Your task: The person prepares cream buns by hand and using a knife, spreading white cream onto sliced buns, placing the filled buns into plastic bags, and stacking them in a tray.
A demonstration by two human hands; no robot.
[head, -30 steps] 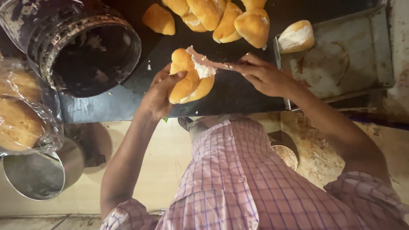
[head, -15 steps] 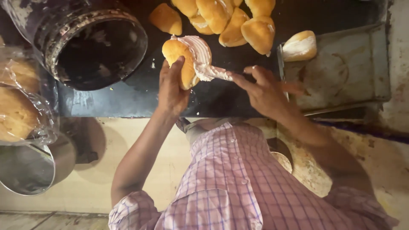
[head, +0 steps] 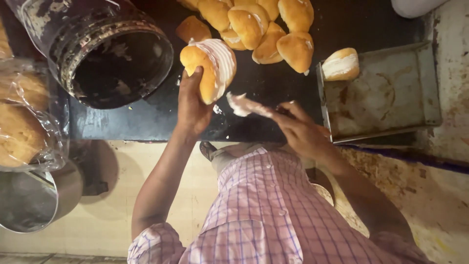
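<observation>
My left hand [head: 191,105] grips a golden split bun [head: 201,68] held upright over the black counter [head: 141,120]. The bun's cut face is spread with white cream. My right hand [head: 300,132] holds a small knife [head: 244,105] with cream on its blade, just below and right of the bun and apart from it. A pile of several buns [head: 264,24] lies on the counter behind. One cream-filled bun [head: 341,64] rests at the left end of a worn metal tray [head: 395,102].
A large dark, battered container [head: 107,58] stands at the left of the counter. Buns in clear plastic bags [head: 19,127] sit at the far left above a steel pot [head: 29,200]. Stained floor shows below the counter edge.
The knife has come off the bun and moved down and to the right. My left hand has turned the bun, so its creamed face now shows.
</observation>
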